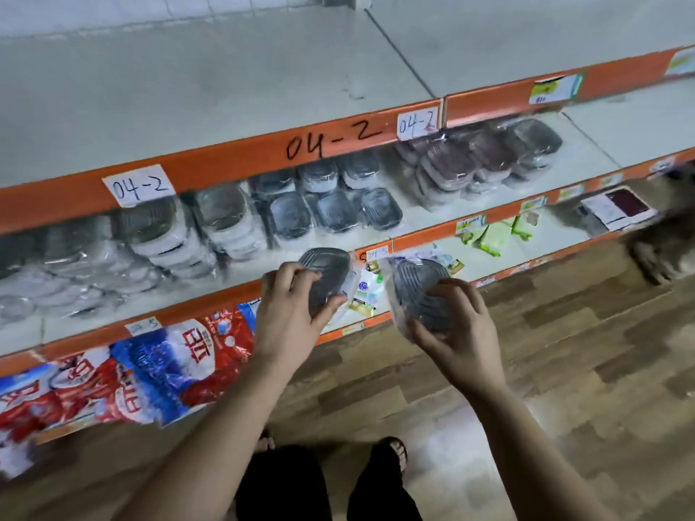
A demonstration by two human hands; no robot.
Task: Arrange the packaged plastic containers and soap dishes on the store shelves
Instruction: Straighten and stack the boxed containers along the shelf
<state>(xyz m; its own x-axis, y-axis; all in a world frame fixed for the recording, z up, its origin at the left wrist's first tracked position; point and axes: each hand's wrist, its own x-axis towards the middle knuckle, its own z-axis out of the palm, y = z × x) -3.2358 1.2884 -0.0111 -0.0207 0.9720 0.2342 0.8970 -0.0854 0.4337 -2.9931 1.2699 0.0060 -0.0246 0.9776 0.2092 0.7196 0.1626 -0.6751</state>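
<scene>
Head view. The left hand (291,306) grasps a grey ribbed oval soap dish (327,272) in clear wrap, fingers curled round it. The right hand (459,332) grasps a second, matching dish (421,291) the same way. Both are held just before the shelf (240,268). Beyond the grips lie rows of wrapped soap dishes (334,212), with stacked clear containers (165,235) further left. Red-and-blue bags (150,370) sit below the left grip.

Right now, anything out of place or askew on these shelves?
Yes. Small packets hang over the lower shelf edge, between the left hand and right hand, each gripping a grey soap dish. Green packets lie tipped at mixed angles. Far right, a blurred furry animal, possibly a cat, is by the shelf.
</scene>
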